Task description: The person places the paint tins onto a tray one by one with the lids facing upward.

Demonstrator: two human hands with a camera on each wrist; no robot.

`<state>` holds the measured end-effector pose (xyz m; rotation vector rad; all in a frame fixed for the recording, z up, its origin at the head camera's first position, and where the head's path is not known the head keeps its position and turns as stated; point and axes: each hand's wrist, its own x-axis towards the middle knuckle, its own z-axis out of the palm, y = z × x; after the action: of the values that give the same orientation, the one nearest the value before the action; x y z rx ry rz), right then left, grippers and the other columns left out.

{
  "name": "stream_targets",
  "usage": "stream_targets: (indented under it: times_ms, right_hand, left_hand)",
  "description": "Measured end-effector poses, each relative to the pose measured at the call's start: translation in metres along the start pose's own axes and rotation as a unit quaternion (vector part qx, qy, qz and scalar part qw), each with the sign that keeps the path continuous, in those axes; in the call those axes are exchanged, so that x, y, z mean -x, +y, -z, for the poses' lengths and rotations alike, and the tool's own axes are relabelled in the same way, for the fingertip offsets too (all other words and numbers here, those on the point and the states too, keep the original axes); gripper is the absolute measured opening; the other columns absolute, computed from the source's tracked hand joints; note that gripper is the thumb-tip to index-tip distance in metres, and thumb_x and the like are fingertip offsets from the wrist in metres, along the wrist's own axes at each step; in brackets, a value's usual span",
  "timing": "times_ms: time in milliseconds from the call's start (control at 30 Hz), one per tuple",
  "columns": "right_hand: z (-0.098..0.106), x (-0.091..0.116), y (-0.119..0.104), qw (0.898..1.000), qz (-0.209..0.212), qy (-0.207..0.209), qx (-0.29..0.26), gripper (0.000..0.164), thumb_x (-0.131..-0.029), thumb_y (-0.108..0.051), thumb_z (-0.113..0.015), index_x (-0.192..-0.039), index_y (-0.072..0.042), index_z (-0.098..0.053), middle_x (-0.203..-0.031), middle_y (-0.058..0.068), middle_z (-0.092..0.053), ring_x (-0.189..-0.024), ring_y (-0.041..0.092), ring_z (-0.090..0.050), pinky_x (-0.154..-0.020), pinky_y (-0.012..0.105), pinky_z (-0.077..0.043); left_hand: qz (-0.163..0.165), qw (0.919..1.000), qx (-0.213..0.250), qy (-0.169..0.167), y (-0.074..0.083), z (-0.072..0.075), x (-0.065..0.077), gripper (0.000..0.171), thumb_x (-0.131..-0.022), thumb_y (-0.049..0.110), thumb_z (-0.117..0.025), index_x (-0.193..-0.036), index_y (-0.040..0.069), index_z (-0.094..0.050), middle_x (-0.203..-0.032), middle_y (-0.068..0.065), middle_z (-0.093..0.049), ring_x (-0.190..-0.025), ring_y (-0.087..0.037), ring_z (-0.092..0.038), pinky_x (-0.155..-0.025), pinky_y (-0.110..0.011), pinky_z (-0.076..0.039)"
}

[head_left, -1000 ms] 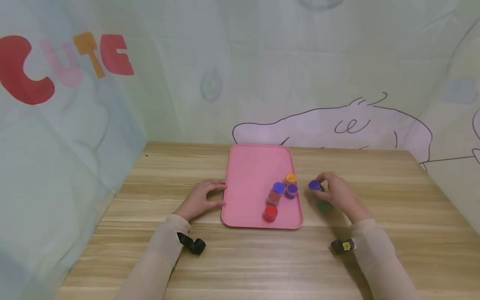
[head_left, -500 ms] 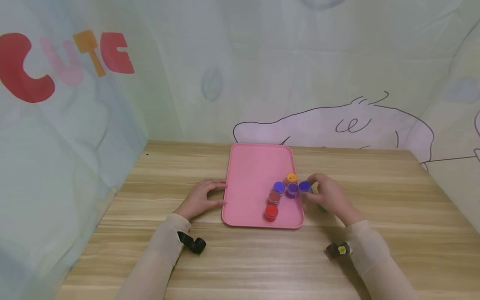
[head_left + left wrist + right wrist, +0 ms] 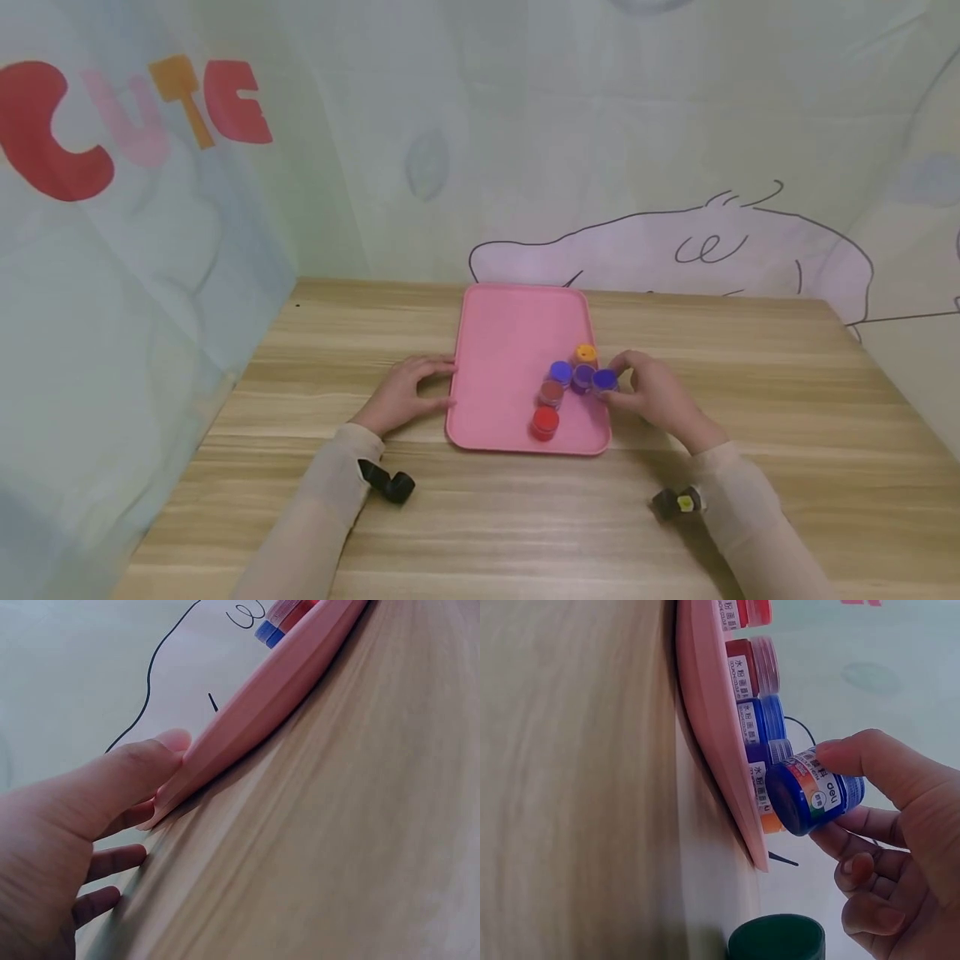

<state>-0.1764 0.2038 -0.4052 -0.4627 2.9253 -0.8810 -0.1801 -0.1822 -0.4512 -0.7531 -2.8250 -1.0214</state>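
My right hand [image 3: 660, 400] pinches a dark blue paint jar [image 3: 817, 791] between thumb and fingers, tilted and close over the right rim of the pink tray [image 3: 502, 333]. Beside it on the tray stand a purple jar [image 3: 582, 380], a lighter blue jar [image 3: 560, 372] and an orange jar [image 3: 586, 355]. Nearer the front are a brownish-red jar [image 3: 551, 393] and a bright red jar [image 3: 545, 423]. At the tray's left edge rests my left hand [image 3: 397, 398], its fingers spread and relaxed, with the thumb [image 3: 174, 740] against the rim.
A green-topped jar [image 3: 776, 939] stands on the wooden table [image 3: 510, 525] to the right of the tray, below the right hand in the right wrist view. Printed cloth [image 3: 375, 125] hangs behind the table and along its left side.
My right hand has carried the dark blue jar leftward from the table's right side to the tray's right rim, next to the purple jar. The left hand stays at the tray's edge.
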Motion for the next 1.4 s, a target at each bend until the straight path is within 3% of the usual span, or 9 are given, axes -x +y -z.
stream_targets:
  times_ms: [267,667,1033,1233,1400]
  right_hand:
    - [-0.007,0.004,0.001,0.999,0.033,0.018,-0.007,0.028,-0.080,-0.021,-0.078,-0.100,-0.007,-0.064,-0.095,0.006,-0.065,-0.074,0.016,-0.048,-0.063,0.023,-0.042]
    - [-0.020,0.007,-0.002,0.996,0.068,0.054,-0.032,0.029,-0.077,-0.019,-0.080,-0.100,-0.005,-0.067,-0.092,0.007,-0.068,-0.065,0.011,-0.046,-0.056,0.021,-0.042]
    - [-0.031,0.009,0.000,0.999,0.035,0.038,-0.018,0.030,-0.078,-0.024,-0.080,-0.102,-0.009,-0.066,-0.098,0.005,-0.067,-0.071,0.013,-0.050,-0.061,0.022,-0.045]
    - [-0.032,0.009,-0.001,0.998,0.039,0.042,0.016,0.030,-0.080,-0.024,-0.079,-0.102,-0.008,-0.067,-0.107,0.009,-0.069,-0.084,0.018,-0.060,-0.073,0.034,-0.054]
    - [-0.032,0.010,0.000,0.996,0.065,0.048,0.044,0.030,-0.081,-0.023,-0.078,-0.102,-0.006,-0.067,-0.103,0.010,-0.069,-0.094,0.023,-0.065,-0.084,0.042,-0.056]
  left_hand:
    - [0.005,1.0000,0.006,-0.005,0.001,-0.001,-0.001,0.053,-0.083,0.033,-0.075,-0.130,0.014,-0.061,-0.142,-0.006,-0.054,-0.134,-0.031,-0.046,-0.115,-0.053,-0.031]
    - [-0.002,0.9999,0.014,0.000,-0.001,0.001,-0.002,0.053,-0.082,0.035,-0.075,-0.130,0.015,-0.061,-0.142,-0.006,-0.053,-0.133,-0.032,-0.046,-0.113,-0.054,-0.033]
    - [0.002,1.0000,0.001,-0.001,-0.002,-0.001,-0.001,0.052,-0.082,0.034,-0.076,-0.129,0.015,-0.062,-0.142,-0.005,-0.054,-0.133,-0.032,-0.046,-0.113,-0.056,-0.031]
    - [0.000,1.0000,-0.002,-0.001,-0.001,0.000,-0.001,0.052,-0.082,0.034,-0.076,-0.128,0.015,-0.062,-0.142,-0.006,-0.054,-0.133,-0.032,-0.046,-0.113,-0.056,-0.031]
    - [0.001,1.0000,-0.008,-0.001,-0.001,0.000,-0.002,0.053,-0.082,0.034,-0.075,-0.129,0.014,-0.062,-0.142,-0.006,-0.054,-0.132,-0.033,-0.046,-0.113,-0.056,-0.031]
